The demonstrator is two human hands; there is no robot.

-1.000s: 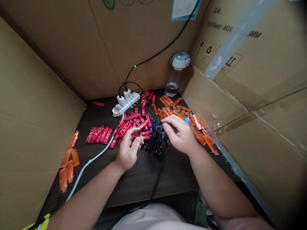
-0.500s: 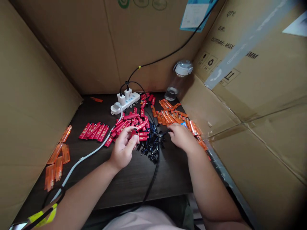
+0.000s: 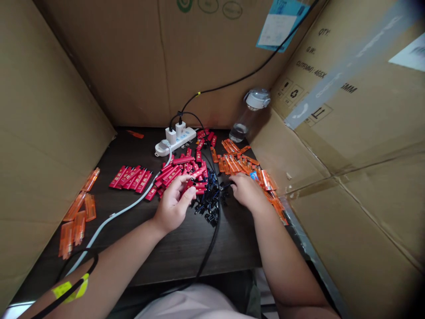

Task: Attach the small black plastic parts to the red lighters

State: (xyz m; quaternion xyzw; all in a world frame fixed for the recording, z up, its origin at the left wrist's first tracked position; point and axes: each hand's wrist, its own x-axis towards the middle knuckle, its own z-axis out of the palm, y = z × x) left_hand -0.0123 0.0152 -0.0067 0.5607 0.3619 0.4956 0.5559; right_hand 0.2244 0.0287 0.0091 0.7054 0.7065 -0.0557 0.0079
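Note:
My left hand (image 3: 172, 204) holds a red lighter (image 3: 187, 185) between thumb and fingers, just over a heap of red lighters (image 3: 181, 170) on the dark table (image 3: 186, 248). My right hand (image 3: 245, 191) rests on the table with its fingers curled into a pile of small black parts (image 3: 208, 200); what they grip is hidden. Behind my right hand lies a heap of orange lighters (image 3: 237, 163). A neat row of red lighters (image 3: 130, 178) sits to the left.
Cardboard walls (image 3: 49, 110) close in the table on three sides. A white power strip (image 3: 174, 141) with plugs and a clear water bottle (image 3: 249, 114) stand at the back. Black and white cables cross the table. Orange lighters (image 3: 77, 212) lie at the left edge.
My right hand has dropped from above the heaps down to the black parts. My left hand keeps the red lighter, turning it slightly. The camera has tilted up a little.

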